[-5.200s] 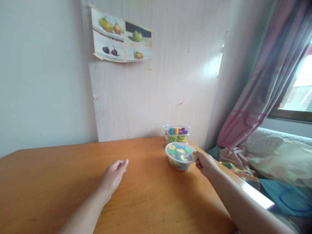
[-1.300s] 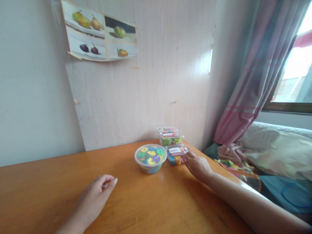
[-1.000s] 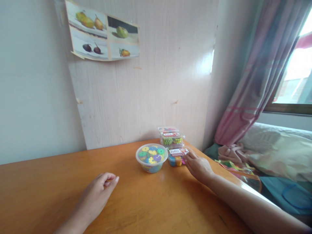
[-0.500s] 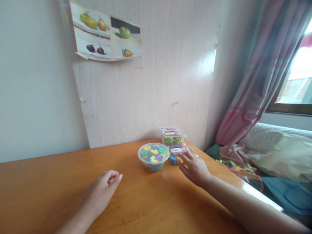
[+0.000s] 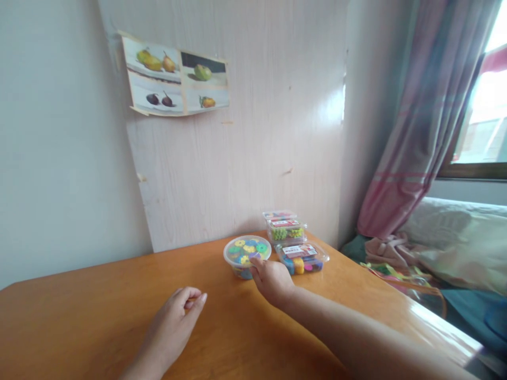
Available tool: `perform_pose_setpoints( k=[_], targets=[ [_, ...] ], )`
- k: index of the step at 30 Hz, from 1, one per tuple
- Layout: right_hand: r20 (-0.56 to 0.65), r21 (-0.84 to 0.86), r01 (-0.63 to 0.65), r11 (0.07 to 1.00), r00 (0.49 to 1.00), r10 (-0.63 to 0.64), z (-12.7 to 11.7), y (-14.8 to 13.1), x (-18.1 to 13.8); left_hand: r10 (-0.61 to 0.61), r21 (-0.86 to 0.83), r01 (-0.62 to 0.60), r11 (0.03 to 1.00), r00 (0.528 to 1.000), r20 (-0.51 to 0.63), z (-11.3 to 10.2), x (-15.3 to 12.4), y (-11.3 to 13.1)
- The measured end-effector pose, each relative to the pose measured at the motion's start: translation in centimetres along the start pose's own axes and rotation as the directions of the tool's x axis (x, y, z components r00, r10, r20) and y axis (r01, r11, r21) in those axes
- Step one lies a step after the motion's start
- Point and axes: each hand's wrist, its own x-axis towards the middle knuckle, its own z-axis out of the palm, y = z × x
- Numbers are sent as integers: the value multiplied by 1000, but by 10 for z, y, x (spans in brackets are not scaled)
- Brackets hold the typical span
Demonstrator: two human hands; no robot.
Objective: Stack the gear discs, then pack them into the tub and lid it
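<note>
my right hand [image 5: 271, 278] fingers touch round tub [image 5: 247, 255] rim, just ahead-left; grip unclear. left hand [image 5: 176, 321] farther, loosely curled, empty.

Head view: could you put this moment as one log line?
right hand: on round tub | left hand: on table, empty | flat box: beside tub

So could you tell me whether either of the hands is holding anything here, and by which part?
The right hand touches the near rim of the round tub; whether it grips cannot be told. The left hand rests loosely curled on the table, holding nothing.
</note>
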Motion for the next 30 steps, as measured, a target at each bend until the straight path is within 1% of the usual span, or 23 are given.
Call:
perform_pose_setpoints(
  k=[4, 7, 12, 18, 22, 25, 30],
  targets=[
    [17, 13, -105, 994, 994, 104, 10, -5, 28, 14, -23, -14, 1000, 1000, -17, 1, 0, -1],
    [12, 25, -151, 988, 988, 151, 17, -4, 49, 14, -16, -15, 1000, 1000, -27, 0, 0, -1],
    [-11, 50, -219, 974, 976, 220, 31, 4, 77, 9, 3, -9, 1000, 1000, -29, -1, -2, 2],
    [-15, 76, -276, 958, 960, 278, 43, 17, 104, 27, 43, -27, 999, 1000, 1, 0, -4, 2],
    [7, 80, -307, 948, 951, 308, 48, 23, 115, 29, 102, -32, 994, 999, 30, 2, -5, 3],
    [26, 77, -329, 941, 944, 328, 50, 24, 117, 33, 151, -40, 988, 998, 47, 2, -7, 6],
    [73, 61, -351, 934, 935, 346, 44, 16, 106, 38, 194, -59, 979, 993, 108, -1, -10, 16]
  ],
)
